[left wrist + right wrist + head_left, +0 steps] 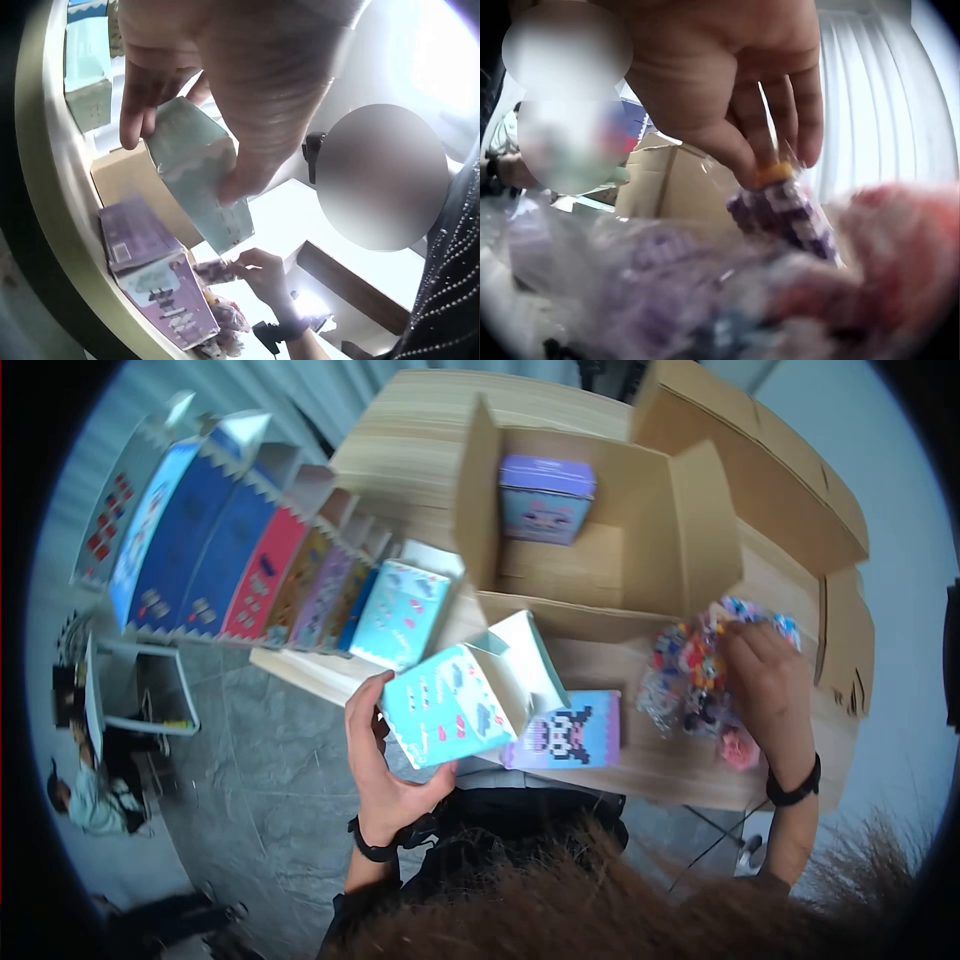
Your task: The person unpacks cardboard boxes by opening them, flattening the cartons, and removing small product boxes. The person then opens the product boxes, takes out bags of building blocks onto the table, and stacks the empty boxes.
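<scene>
In the head view the left hand (385,775) grips a small teal box (440,710), fingers on one side and thumb on the other; its flaps stand open. The left wrist view shows the same teal box (199,169) tilted in the hand (225,82). At the pile of small bagged pieces (685,665) on the right, the right hand (770,685) reaches in. The right wrist view shows that hand (735,82) pinching a clear packet with purple, white and orange pieces (787,214). A purple box with a pixel figure (585,730) lies beside the held box.
An open cardboard box (570,605) holds one purple-topped box (545,500). Another cardboard box (750,450) stands behind at right. A row of colourful open boxes (215,545) lines the left, ending in a teal box (400,615). Another person (95,795) is at far left.
</scene>
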A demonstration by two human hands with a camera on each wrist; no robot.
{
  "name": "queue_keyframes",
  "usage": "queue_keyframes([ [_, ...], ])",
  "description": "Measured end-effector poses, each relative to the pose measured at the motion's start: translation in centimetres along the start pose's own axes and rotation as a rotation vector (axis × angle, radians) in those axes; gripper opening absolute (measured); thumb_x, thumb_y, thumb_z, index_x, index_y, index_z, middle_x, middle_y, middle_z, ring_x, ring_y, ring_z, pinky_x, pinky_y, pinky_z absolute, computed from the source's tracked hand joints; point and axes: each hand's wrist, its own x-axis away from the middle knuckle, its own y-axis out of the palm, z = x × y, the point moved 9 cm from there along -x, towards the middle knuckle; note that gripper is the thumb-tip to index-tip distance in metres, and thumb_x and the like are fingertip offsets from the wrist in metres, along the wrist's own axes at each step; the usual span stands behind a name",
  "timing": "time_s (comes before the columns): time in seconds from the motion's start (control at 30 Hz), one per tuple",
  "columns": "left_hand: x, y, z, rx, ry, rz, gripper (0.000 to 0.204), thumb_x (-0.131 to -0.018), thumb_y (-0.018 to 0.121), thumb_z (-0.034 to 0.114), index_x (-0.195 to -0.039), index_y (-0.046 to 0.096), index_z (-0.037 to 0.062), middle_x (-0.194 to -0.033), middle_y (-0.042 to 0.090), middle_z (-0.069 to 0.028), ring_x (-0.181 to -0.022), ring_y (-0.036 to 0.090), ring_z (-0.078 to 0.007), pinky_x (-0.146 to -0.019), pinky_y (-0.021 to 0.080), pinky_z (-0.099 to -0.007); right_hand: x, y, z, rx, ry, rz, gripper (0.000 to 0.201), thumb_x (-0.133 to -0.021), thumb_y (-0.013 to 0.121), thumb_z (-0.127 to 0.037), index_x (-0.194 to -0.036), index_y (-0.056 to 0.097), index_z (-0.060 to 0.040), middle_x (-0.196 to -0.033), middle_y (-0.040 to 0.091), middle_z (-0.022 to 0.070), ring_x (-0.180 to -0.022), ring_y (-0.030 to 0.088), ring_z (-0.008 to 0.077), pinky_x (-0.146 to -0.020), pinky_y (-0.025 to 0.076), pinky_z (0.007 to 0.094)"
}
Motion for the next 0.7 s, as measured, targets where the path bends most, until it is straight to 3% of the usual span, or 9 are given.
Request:
queue_keyframes([
  [0.17, -0.6, -2.9, -0.8, -0.185, -0.091, 0.204, 0.093, -0.070, 0.084, 0.013, -0.151, 0.039, -0.0035, -0.138, 0.048, -0.0196, -0.118, 0.056, -0.0311, -0.088, 0.052, -0.0394, 0.4, 0.0, 0.7, -0.195, 0.095, 0.012, 0.023, -0.087, 0.069, -0.001, -0.110, 0.068, 0.0011, -0.116, 0.070, 0.0170, -0.105, 0.067, 0.0380, -0.090, 0.054, 0.0447],
  [0.23, -1.3, -3.0, -0.1, -0.249, -0.126, 0.232, 0.091, -0.072, 0.084, 0.013, -0.150, 0.040, -0.0044, -0.137, 0.049, -0.0205, -0.115, 0.057, -0.0309, -0.086, 0.054, -0.0394, 0.7, 0.1, 0.7, -0.196, 0.122, 0.004, 0.025, -0.088, 0.067, -0.001, -0.112, 0.068, 0.0010, -0.120, 0.069, 0.0181, -0.109, 0.066, 0.0392, -0.094, 0.053, 0.0453],
  [0.3, -1.4, -3.2, -0.3, -0.243, -0.189, 0.281, 0.088, -0.076, 0.083, 0.008, -0.152, 0.040, -0.0023, -0.136, 0.048, -0.0142, -0.115, 0.058, -0.0237, -0.095, 0.054, -0.0387, 1.3, 0.2, 1.1, -0.193, 0.164, -0.007, 0.026, -0.089, 0.066, 0.000, -0.115, 0.068, 0.0010, -0.123, 0.068, 0.0192, -0.112, 0.065, 0.0404, -0.097, 0.052, 0.0460],
  [0.37, -1.6, -3.3, 0.1, -0.280, -0.169, 0.315, 0.088, -0.076, 0.086, 0.010, -0.151, 0.041, -0.0026, -0.132, 0.050, -0.0144, -0.109, 0.059, -0.0231, -0.089, 0.055, -0.0364, 1.5, 0.5, 1.3, -0.218, 0.190, -0.042, 0.030, -0.089, 0.066, 0.000, -0.119, 0.068, -0.0002, -0.127, 0.066, 0.0195, -0.118, 0.063, 0.0404, -0.102, 0.049, 0.0464],
  [0.43, -1.7, -3.3, 0.0, -0.349, -0.171, 0.322, 0.091, -0.073, 0.088, 0.015, -0.148, 0.041, -0.0057, -0.134, 0.051, -0.0219, -0.110, 0.059, -0.0321, -0.081, 0.055, -0.0382, 1.6, 0.4, 1.2, -0.241, 0.185, -0.044, 0.031, -0.089, 0.065, 0.001, -0.119, 0.068, -0.0005, -0.129, 0.066, 0.0195, -0.119, 0.062, 0.0404, -0.103, 0.048, 0.0463],
  [0.5, -1.8, -3.0, 0.1, -0.384, -0.158, 0.336, 0.092, -0.074, 0.089, 0.016, -0.148, 0.041, -0.0063, -0.134, 0.051, -0.0227, -0.109, 0.060, -0.0315, -0.079, 0.056, -0.0374, 1.5, 0.5, 1.1, -0.267, 0.184, -0.047, 0.031, -0.088, 0.065, 0.001, -0.120, 0.068, -0.0007, -0.130, 0.065, 0.0194, -0.120, 0.062, 0.0404, -0.104, 0.048, 0.0461],
  [0.57, -2.3, -2.7, 0.7, -0.349, -0.101, 0.393, 0.088, -0.075, 0.089, 0.013, -0.149, 0.043, -0.0035, -0.131, 0.053, -0.0180, -0.099, 0.061, -0.0243, -0.076, 0.055, -0.0339, 1.5, 0.7, 1.1, -0.264, 0.189, -0.051, 0.032, -0.088, 0.065, 0.002, -0.120, 0.068, -0.0007, -0.132, 0.064, 0.0194, -0.121, 0.061, 0.0408, -0.105, 0.047, 0.0460],
  [0.7, -3.8, -1.2, 0.6, -0.443, -0.116, 0.333, 0.092, -0.078, 0.090, 0.019, -0.152, 0.040, -0.0028, -0.140, 0.049, -0.0211, -0.092, 0.062, -0.0250, -0.075, 0.055, -0.0346, 1.6, 1.1, 1.2, -0.261, 0.192, -0.053, 0.031, -0.088, 0.063, 0.003, -0.119, 0.068, -0.0004, -0.133, 0.064, 0.0191, -0.121, 0.061, 0.0408, -0.105, 0.047, 0.0459],
])
